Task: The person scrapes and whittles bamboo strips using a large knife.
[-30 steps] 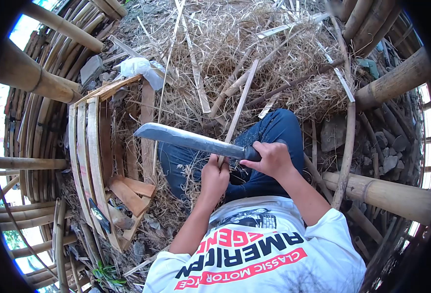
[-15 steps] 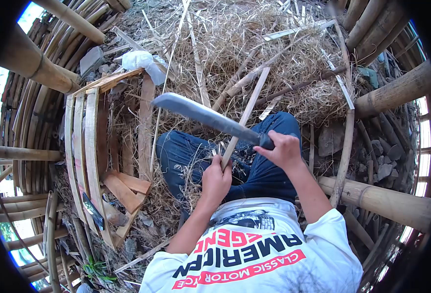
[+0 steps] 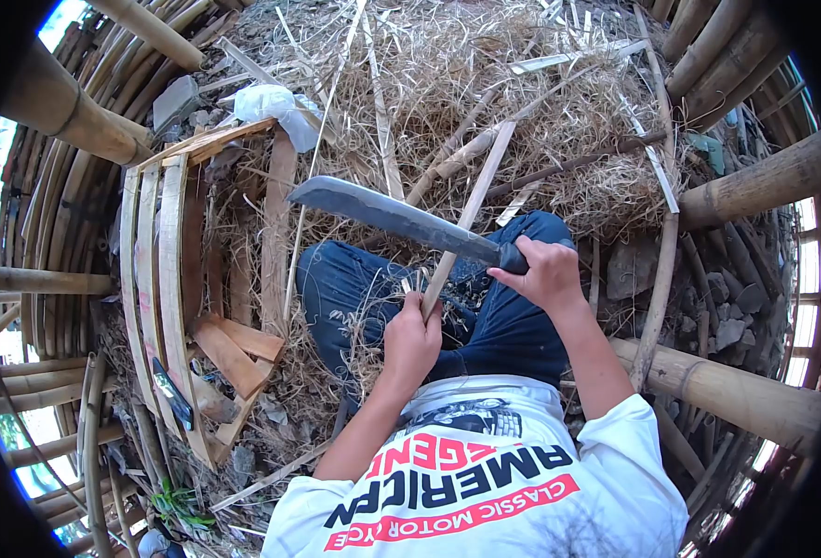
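Note:
My left hand (image 3: 413, 337) is closed round the lower end of a pale wooden strip (image 3: 477, 197), which slants up and away to the right. A machete (image 3: 392, 217) with a broad dark blade is in my right hand (image 3: 545, 272), fingers wrapped round its black handle. The blade points left and crosses over the strip above my left hand. Both hands are over my lap, above my dark trousers (image 3: 340, 288). Thin shavings (image 3: 368, 325) lie on the trousers beside my left hand.
A slatted wooden crate (image 3: 173, 270) stands on the left, with a phone (image 3: 172, 394) on its side slat. Dry shavings (image 3: 578, 121) cover the ground ahead, with loose strips among them. Bamboo poles (image 3: 727, 391) run along both sides. A white plastic bag (image 3: 280, 113) lies behind the crate.
The machete blade has turned slightly, its flat side now looking darker, and my right hand has shifted a little to the right. My left hand keeps its hold on the strip.

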A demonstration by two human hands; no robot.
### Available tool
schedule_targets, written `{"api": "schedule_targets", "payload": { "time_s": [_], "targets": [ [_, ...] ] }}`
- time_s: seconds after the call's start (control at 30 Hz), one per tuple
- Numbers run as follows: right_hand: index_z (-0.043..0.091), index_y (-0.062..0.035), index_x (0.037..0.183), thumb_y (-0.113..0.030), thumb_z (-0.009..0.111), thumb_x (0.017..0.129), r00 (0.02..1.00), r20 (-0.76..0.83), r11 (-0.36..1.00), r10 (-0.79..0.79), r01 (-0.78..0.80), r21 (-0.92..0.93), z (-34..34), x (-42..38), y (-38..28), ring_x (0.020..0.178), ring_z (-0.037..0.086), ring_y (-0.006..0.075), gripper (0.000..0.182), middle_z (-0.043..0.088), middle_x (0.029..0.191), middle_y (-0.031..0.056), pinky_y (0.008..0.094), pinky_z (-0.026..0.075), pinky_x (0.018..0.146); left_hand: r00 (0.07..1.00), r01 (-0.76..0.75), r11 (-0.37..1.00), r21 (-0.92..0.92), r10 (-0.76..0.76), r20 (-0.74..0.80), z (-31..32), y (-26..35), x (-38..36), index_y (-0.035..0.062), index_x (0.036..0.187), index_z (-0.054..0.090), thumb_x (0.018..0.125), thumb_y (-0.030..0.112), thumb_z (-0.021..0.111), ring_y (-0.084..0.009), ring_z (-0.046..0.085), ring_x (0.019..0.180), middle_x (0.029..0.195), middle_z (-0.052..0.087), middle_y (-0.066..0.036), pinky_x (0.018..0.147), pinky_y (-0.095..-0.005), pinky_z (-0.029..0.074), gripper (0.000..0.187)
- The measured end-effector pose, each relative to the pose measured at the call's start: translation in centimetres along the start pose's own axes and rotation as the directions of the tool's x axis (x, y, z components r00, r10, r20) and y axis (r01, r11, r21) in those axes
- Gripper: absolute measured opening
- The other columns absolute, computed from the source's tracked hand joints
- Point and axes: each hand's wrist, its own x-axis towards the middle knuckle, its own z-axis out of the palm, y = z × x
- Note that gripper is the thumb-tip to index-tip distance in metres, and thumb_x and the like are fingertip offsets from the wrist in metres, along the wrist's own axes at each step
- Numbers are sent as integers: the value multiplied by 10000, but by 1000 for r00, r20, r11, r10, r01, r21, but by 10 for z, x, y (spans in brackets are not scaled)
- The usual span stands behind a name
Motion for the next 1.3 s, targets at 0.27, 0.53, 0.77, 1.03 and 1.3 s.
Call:
{"api": "schedule_targets", "payload": {
  "time_s": [0.27, 0.53, 0.77, 1.03, 1.3],
  "targets": [
    [649, -96, 846, -659, 573, 844, 838, 93, 838, 537, -543, 54, -20, 27, 72, 750, 689, 376, 568, 681, 727, 179, 480, 535, 667, 997, -55, 992, 116, 48, 61, 6, -3, -20, -1, 949, 555, 920, 208, 607, -432, 648, 702, 742, 650, -244, 618, -513, 500, 217],
    [668, -41, 827, -629, 577, 855, 809, 96, 815, 579, -578, -47, 0, -16, 99, 771, 670, 419, 595, 679, 763, 222, 518, 520, 686, 996, -66, 989, 135, 57, 69, -2, 16, -17, 15, 920, 555, 898, 181, 609, -440, 637, 696, 713, 634, -236, 610, -511, 490, 176],
    [660, -21, 809, -597, 595, 861, 686, 71, 651, 724, -714, 259, 27, -55, 63, 747, 635, 455, 582, 650, 727, 242, 507, 501, 679, 946, 94, 987, -129, -48, 321, -9, -7, 15, -20, 861, 574, 963, 270, 580, -289, 593, 596, 652, 591, -122, 551, -400, 435, 307],
    [587, -52, 733, -375, 659, 921, 713, 170, 248, 680, -442, 862, -4, -63, 26, 511, 516, 68, 381, 533, 576, -17, 255, 388, 469, 684, 446, 863, -238, -157, 712, -32, 15, 28, 94, 841, 549, 976, 279, 587, -34, 365, 539, 641, 437, 73, 472, -234, 286, 232],
    [625, -76, 754, -574, 739, 753, 983, 17, 822, 181, -161, 545, -27, -52, -50, 570, 642, 336, 511, 614, 598, 120, 405, 499, 513, 733, 410, 863, -296, -119, 669, -25, 11, 24, 85, 854, 556, 956, 248, 617, -21, 365, 496, 604, 434, 78, 444, -214, 252, 202]
  ]
}}
